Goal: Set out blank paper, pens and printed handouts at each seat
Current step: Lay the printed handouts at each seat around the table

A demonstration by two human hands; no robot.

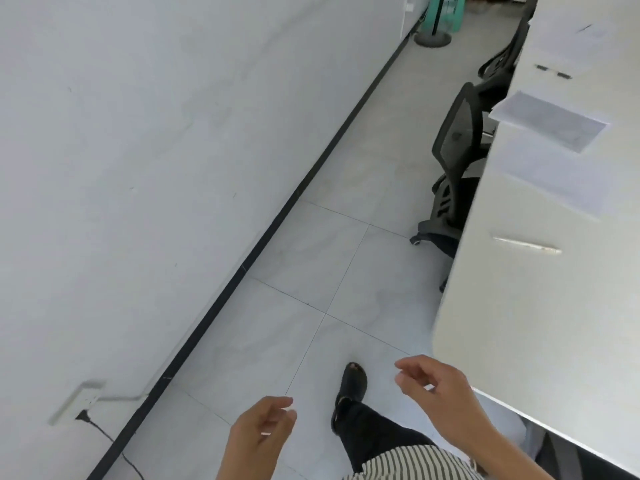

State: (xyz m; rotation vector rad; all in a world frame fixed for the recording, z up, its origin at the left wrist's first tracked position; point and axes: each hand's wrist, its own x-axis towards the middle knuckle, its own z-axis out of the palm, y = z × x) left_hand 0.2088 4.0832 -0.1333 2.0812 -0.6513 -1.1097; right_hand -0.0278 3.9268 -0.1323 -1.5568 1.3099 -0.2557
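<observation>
Paper lies already set out along the left edge of the long white table (519, 306); nearest is a pale pen (526, 244), then a faint blank sheet (554, 174), then a printed handout (550, 119) whose corner hangs a little over the edge; farther on sit a dark pen (553, 71) and another sheet (571, 39) with what may be a pen on it, too blurred to be sure. Two black chairs (457, 150) stand tucked against that same side, so at least two seats on it look supplied; the rest of the table is out of view, and how many seats remain I cannot judge. Both hands hang over the tiled floor (311, 271) at the near end of the table, apart from it; the left hand (263, 431) is loosely curled, fingers half closed, holding nothing; the right hand (440, 386) is likewise relaxed and empty, thumb and forefinger near each other but pinching nothing. With no stock in hand, fetching more supplies seems the likely need. A wall (138, 168) runs along the left.
</observation>
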